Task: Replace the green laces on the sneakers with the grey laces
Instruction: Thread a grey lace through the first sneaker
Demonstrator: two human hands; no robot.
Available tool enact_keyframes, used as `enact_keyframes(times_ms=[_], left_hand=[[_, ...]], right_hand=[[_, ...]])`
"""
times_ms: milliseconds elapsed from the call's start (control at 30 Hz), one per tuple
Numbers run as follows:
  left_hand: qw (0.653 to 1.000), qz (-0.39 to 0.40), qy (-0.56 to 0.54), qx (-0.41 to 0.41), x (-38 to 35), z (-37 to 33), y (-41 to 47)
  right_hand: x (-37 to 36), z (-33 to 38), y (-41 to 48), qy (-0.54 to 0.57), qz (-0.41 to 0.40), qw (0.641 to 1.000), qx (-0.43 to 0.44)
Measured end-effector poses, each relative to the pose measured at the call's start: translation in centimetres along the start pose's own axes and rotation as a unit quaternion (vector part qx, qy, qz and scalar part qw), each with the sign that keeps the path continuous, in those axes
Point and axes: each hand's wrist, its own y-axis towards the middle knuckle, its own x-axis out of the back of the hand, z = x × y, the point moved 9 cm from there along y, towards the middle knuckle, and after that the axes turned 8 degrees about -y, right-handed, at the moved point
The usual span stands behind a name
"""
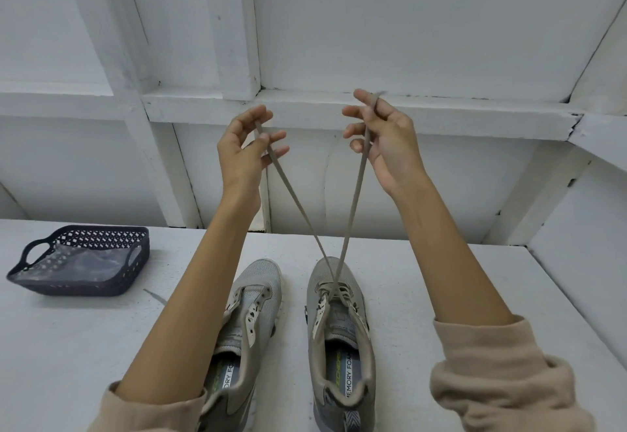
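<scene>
Two grey sneakers stand side by side on the white table, toes pointing away from me. The left sneaker (261, 292) has bare eyelets and my left forearm crosses over it. A grey lace (353, 200) runs through the lowest eyelets of the right sneaker (339, 329), and its two ends rise crossed, pulled taut upward. My left hand (244, 146) pinches one end high above the shoes. Further right, my right hand (383, 136) holds the other end between its fingers at about the same height. No green laces are visible.
A dark perforated basket (84, 262) holding a clear plastic bag sits at the table's left. A short grey lace piece (156, 295) lies on the table beside it. White wall panels and a ledge (339, 105) rise behind the table.
</scene>
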Motion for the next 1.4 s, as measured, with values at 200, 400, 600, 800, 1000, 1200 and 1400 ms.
enact_keyframes(times_ms=[200, 400, 600, 800, 1000, 1200, 1400], left_hand=[[0.999, 0.042, -0.014, 0.016, -1.7, -0.2, -0.8], [0.989, 0.130, 0.013, 0.064, -3.3, 1.6, -2.5], [0.962, 0.170, 0.039, 0.210, -1.2, 6.9, -6.0], [0.941, 0.190, 0.126, 0.248, 1.9, 10.6, -10.6], [0.898, 0.243, 0.292, 0.220, 4.2, 12.3, -13.1], [0.861, 0.273, 0.366, 0.226, 5.3, 13.3, -14.6], [0.855, 0.293, 0.380, 0.198, 4.7, 12.7, -14.9]], right_hand=[[-0.9, 0.7, -0.6, -0.068, 0.017, 0.997, 0.027], [-2.1, -2.0, -2.9, -0.127, 0.089, 0.988, 0.016], [0.7, -7.1, -5.8, -0.223, 0.111, 0.968, -0.034], [4.6, -13.1, -10.2, -0.326, 0.117, 0.933, -0.097], [7.2, -15.9, -14.0, -0.324, 0.102, 0.931, -0.135], [8.3, -16.3, -16.2, -0.257, 0.059, 0.950, -0.167], [9.0, -15.5, -16.9, -0.295, 0.048, 0.943, -0.148]])
